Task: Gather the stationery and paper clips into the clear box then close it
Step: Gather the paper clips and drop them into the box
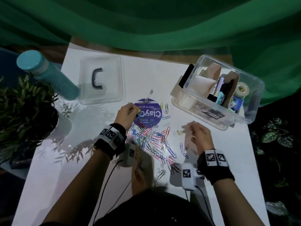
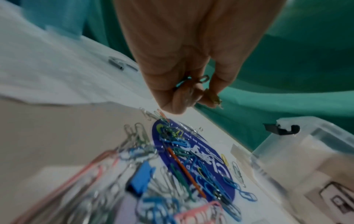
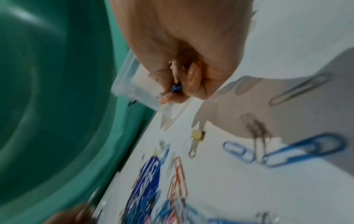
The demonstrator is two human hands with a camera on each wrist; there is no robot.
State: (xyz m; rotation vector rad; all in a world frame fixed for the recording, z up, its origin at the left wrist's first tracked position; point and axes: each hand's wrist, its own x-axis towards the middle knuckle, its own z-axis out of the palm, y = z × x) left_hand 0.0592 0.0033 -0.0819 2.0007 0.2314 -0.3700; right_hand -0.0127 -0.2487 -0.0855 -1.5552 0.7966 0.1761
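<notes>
Both your hands hold clips above the scatter; the clear box waits at the table's far right.

Your right hand curls its fingers round a small blue binder clip, which only the right wrist view shows; from the head view that hand is blurred. Your left hand pinches a few paper clips, plain only in the left wrist view. The box lies ahead and to the right of both hands, its long axis running from near-left to far-right, and your right hand is much the nearer. I judge that hand should empty first. Most paper clips lie loose on the white table between your wrists; the lid sits apart, far left.
</notes>
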